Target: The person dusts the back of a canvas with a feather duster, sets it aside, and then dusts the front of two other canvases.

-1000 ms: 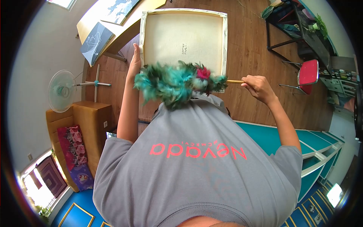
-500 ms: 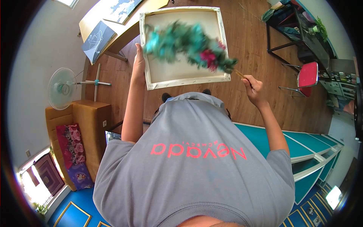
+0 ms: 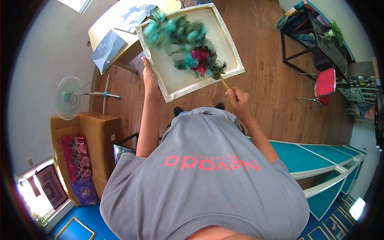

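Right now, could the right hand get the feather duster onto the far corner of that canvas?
Probably yes: the right hand holds the feather duster, whose feathers already lie across the canvas up to its far edge, with nothing between.

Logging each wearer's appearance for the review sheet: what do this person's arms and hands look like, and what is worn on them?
Both arms are bare below short grey T-shirt sleeves. The left hand and right hand wear no gloves, and no rings, watch or bracelets show. The shirt carries red lettering across its front.
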Available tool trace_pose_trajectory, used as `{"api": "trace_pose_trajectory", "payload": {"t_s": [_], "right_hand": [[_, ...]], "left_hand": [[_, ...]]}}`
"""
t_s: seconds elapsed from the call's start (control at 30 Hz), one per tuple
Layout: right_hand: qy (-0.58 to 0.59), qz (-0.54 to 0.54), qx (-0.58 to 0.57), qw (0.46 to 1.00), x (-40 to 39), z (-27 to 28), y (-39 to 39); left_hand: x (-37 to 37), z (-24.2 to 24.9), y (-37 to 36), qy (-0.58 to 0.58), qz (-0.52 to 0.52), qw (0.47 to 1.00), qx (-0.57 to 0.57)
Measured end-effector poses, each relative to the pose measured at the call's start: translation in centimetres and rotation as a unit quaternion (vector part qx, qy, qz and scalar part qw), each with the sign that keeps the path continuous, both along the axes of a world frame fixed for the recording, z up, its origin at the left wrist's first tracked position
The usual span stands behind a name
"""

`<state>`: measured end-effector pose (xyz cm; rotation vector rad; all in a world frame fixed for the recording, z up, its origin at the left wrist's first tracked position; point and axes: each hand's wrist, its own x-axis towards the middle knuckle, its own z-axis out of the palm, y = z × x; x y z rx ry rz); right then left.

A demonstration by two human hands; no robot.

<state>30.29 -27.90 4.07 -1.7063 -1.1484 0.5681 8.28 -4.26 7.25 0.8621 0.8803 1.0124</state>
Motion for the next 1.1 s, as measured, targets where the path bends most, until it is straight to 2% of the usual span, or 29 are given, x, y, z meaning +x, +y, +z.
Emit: {"api": "trace_pose_trajectory", "payload": {"t_s": [0.1,0.17,0.37,0.43,0.57,0.63,0.7,0.77,1.03,1.1], "right_hand": [[-0.005,0.038,-0.02,0.999,-1.3,0.5,0.5],[0.006,0.034,0.021,0.999,-1.9,0.4,0.6],[-0.013,-0.002,0.022,1.0,-2.5,0.6,1.2],[0.003,-0.064,0.082,0.995,-2.7,0.9,1.3],[-0.053,-0.028,0.055,0.997,0.3,1.6,-0.1],[-0.062,-0.066,0.058,0.994,2.4,1.4,-1.3],[-0.086,-0.069,0.047,0.993,4.5,1.9,-1.8],[-0.106,-0.074,0.035,0.991,5.8,2.0,-2.4],[-0.129,-0.113,0.115,0.979,5.6,0.2,-3.3],[-0.12,-0.096,0.081,0.985,5.5,-0.2,-4.0]], "left_hand": [[0.0,0.5,-0.7,0.006,0.023,1.0,0.016],[0.0,0.2,-1.0,-0.006,0.036,0.999,0.024],[-0.7,1.3,-1.4,-0.014,0.031,0.999,0.022],[-1.3,1.5,-1.6,0.015,0.035,0.999,0.028],[-2.5,1.8,-1.4,0.013,0.011,0.999,0.037],[-3.2,2.0,-0.9,0.076,-0.015,0.996,0.038],[-3.2,2.5,-0.7,0.063,0.001,0.997,0.047],[-4.1,2.9,-0.1,0.09,-0.029,0.994,0.061],[-5.1,3.8,1.0,0.089,-0.041,0.992,0.074],[-4.9,4.0,1.0,0.093,-0.028,0.993,0.071]]}}
